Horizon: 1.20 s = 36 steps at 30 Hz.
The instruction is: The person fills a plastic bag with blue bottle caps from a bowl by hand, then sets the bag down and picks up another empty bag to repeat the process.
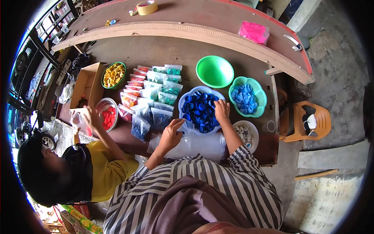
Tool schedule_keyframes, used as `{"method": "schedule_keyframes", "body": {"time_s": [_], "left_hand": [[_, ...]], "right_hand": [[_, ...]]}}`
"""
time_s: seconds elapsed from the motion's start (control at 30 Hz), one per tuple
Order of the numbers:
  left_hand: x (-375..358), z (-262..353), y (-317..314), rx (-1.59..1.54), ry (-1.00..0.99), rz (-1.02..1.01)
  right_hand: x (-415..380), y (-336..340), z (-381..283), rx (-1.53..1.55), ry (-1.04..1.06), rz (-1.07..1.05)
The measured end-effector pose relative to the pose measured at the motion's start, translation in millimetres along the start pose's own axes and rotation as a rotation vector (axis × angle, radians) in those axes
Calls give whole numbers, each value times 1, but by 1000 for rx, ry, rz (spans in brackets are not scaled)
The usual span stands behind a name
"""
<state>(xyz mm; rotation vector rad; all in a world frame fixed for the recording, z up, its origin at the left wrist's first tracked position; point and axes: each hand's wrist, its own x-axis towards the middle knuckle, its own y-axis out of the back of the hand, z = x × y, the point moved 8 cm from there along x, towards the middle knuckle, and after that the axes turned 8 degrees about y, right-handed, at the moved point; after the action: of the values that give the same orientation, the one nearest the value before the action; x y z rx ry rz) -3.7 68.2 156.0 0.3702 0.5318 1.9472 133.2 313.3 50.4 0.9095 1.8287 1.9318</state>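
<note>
Lying in a light blue basket on the brown table are lots of dark blue caps, and the right hand dips its fingers in at their right side, but I can't tell if it has one. The left hand pinches a thin clear bag by the basket's near edge, just above a flat pile of clear plastic. Around them are a green bowl, light blue caps, white caps and small filled bags, and on the left another person works by some red caps.
</note>
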Motion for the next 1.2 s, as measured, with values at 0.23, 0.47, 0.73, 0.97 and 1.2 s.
{"method": "schedule_keyframes", "body": {"time_s": [0.23,0.47,0.73,0.97,1.2], "left_hand": [[0,1,-4,8,25,-6],[6,-1,-10,72,-44,-9],[4,4,-7,6,3,-3],[2,-3,-7,-53,48,14],[2,-1,-9,35,-105,52]], "right_hand": [[-3,16,10,298,-34,77],[-37,7,-14,1904,-419,-149],[-53,48,-58,2074,-322,-178],[-72,125,-121,1406,148,337],[-65,128,-121,927,264,373]]}}
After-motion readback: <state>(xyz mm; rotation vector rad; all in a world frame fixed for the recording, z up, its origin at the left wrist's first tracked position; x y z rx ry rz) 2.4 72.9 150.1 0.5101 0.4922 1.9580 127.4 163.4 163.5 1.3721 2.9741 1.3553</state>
